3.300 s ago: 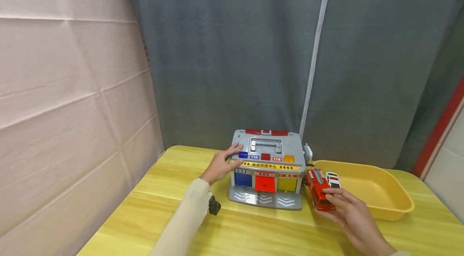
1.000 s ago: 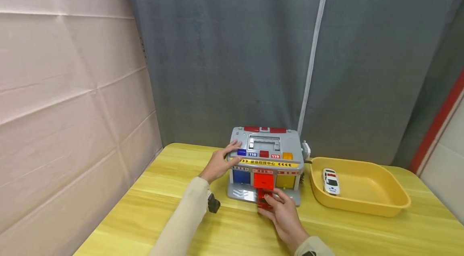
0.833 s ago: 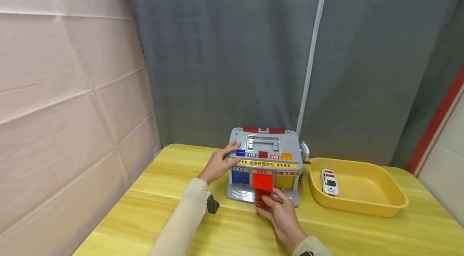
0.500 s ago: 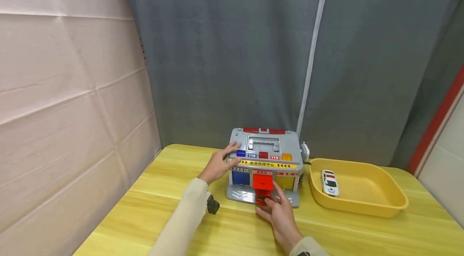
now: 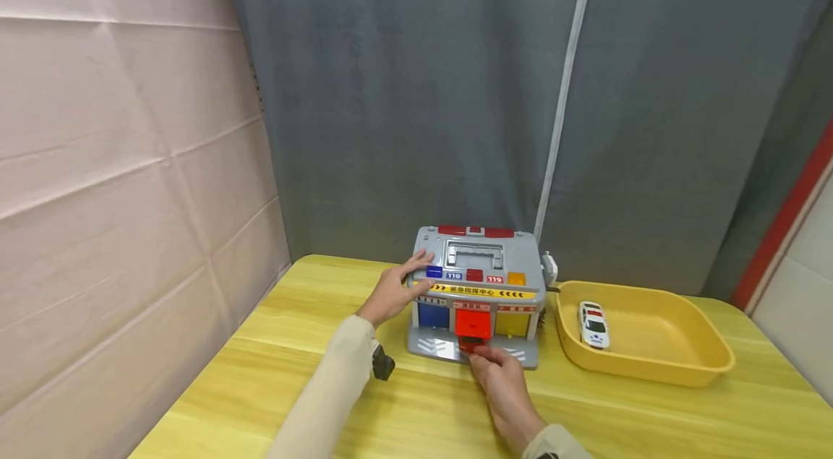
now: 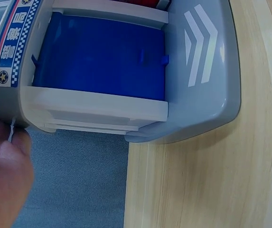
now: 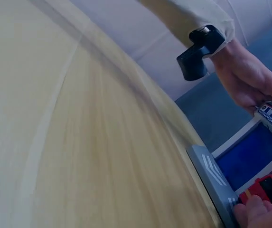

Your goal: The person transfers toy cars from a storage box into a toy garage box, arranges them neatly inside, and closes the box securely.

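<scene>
The grey toy rescue station (image 5: 526,254) stands on the table with a blue door (image 5: 432,316), a raised red door (image 5: 473,324) and a yellow door (image 5: 513,324). My left hand (image 5: 393,294) holds the left corner of its roof, the fingers curled at the edge in the left wrist view. At the middle bay, my right hand (image 5: 504,387) pinches the rear end of a red toy fire truck (image 5: 468,345). The truck's front is hidden under the red door. Fingers grip its sides in the right wrist view, where the truck (image 7: 265,189) is partly cut off.
A yellow tray (image 5: 657,372) stands right of the station, with a white toy police car (image 5: 594,325) in it. A white part (image 5: 549,269) sticks out from the station's right side. A grey curtain (image 5: 403,83) hangs behind the wooden table (image 5: 273,343).
My right hand has brought the fire truck from beside the tray to the middle bay and pushed it further under the red door. The left hand stays on the roof corner.
</scene>
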Demonstrator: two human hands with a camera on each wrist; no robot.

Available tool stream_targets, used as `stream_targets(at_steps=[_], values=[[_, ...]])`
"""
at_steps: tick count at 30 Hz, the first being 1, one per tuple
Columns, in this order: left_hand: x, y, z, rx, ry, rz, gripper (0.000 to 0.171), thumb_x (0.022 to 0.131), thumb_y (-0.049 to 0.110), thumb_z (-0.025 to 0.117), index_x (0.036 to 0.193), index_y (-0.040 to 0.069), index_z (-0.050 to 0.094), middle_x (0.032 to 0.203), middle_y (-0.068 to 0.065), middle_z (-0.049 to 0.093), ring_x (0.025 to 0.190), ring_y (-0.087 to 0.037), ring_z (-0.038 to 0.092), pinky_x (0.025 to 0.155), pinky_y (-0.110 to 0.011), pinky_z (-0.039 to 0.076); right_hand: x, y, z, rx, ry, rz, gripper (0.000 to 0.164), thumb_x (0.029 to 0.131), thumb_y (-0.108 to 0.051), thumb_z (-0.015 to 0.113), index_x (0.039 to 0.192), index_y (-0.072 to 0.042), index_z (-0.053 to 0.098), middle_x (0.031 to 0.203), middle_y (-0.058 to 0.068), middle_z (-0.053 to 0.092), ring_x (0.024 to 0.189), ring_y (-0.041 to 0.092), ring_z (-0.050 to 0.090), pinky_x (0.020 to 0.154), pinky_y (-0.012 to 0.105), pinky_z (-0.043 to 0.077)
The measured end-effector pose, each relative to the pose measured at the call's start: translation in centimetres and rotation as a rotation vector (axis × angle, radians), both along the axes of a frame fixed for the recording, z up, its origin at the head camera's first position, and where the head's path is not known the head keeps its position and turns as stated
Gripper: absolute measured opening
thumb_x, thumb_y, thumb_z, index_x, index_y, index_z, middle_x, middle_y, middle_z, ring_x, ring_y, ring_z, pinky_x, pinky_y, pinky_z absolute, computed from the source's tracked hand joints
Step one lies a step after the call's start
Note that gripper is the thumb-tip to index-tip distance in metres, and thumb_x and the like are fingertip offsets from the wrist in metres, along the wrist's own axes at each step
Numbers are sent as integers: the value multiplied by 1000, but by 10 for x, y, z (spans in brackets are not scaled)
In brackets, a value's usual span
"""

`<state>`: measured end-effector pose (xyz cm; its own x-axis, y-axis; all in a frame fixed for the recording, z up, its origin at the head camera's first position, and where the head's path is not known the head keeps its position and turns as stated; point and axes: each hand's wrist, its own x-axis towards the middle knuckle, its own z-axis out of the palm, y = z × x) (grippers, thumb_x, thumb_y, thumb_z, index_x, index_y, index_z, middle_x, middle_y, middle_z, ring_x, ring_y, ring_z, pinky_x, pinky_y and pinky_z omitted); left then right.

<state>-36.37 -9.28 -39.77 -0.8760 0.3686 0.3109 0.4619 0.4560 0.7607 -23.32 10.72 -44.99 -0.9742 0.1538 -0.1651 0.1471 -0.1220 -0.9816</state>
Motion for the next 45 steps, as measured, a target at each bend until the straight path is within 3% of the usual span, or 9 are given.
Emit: stream_targets(at_steps=[5, 11, 18, 21, 29, 36, 39, 41, 45], values=[[0, 0, -1, -10, -11, -4, 54, 96, 36, 66, 146, 23, 53, 164, 8, 34, 155, -25, 28, 126, -52, 24, 5, 2, 2, 120, 18, 88, 34, 98, -1, 53, 126, 18, 50, 104, 26, 66, 80, 14, 67, 66, 30, 60], [1, -1, 1, -1, 3, -3, 53, 96, 34, 65, 146, 21, 53, 164, 5, 35, 155, -26, 28, 126, -54, 23, 11, 6, 8, 346, 118, 191, 28, 99, 0, 46, 122, 10, 58, 110, 22, 59, 77, 18, 63, 58, 31, 56], [2, 0, 0, -10, -28, 6, 54, 96, 35, 66, 147, 24, 52, 164, 8, 34, 155, -25, 28, 126, -53, 23, 8, 17, 2, 814, 338, 298, 5, 91, -8, 65, 92, -6, 70, 114, 16, 66, 74, 10, 55, 63, 21, 47], [3, 0, -1, -11, -24, 11, 54, 96, 36, 65, 147, 24, 52, 164, 7, 34, 155, -26, 28, 126, -55, 23, 6, 19, -1, 933, 382, 307, 2, 88, -13, 70, 87, -12, 68, 109, 11, 67, 73, 5, 53, 63, 20, 44], [1, 2, 1, -15, -15, 4, 54, 96, 36, 65, 147, 25, 52, 164, 8, 34, 155, -25, 28, 126, -54, 23, 5, 21, 6, 967, 344, 320, 4, 87, -16, 72, 90, -16, 69, 91, -2, 59, 75, 9, 51, 63, 20, 42], [2, 1, 3, -6, -22, 1, 53, 97, 36, 65, 147, 25, 53, 164, 8, 34, 155, -25, 28, 126, -54, 23, 6, 19, 12, 995, 363, 405, 23, 84, -28, 77, 100, -13, 70, 118, 14, 65, 98, 26, 65, 84, 45, 56], [2, 0, 2, -8, -19, 0, 53, 97, 36, 65, 147, 25, 53, 164, 8, 34, 155, -25, 28, 126, -54, 23, 7, 18, 14, 1012, 376, 476, 28, 85, -33, 77, 102, -13, 70, 121, 15, 64, 94, 23, 66, 80, 40, 56], [1, 0, 1, -6, -18, -2, 53, 97, 36, 65, 147, 25, 53, 164, 7, 34, 155, -25, 27, 126, -55, 23, 7, 19, 16, 1027, 386, 502, 23, 86, -33, 76, 97, -14, 70, 111, 6, 64, 84, 13, 62, 72, 31, 53], [0, 1, 1, -11, -16, 1, 53, 97, 37, 65, 147, 25, 52, 165, 7, 33, 156, -26, 27, 126, -56, 23, 9, 21, 18, 1058, 409, 496, 18, 87, -30, 75, 93, -14, 70, 98, 1, 66, 80, 10, 60, 69, 28, 51]])
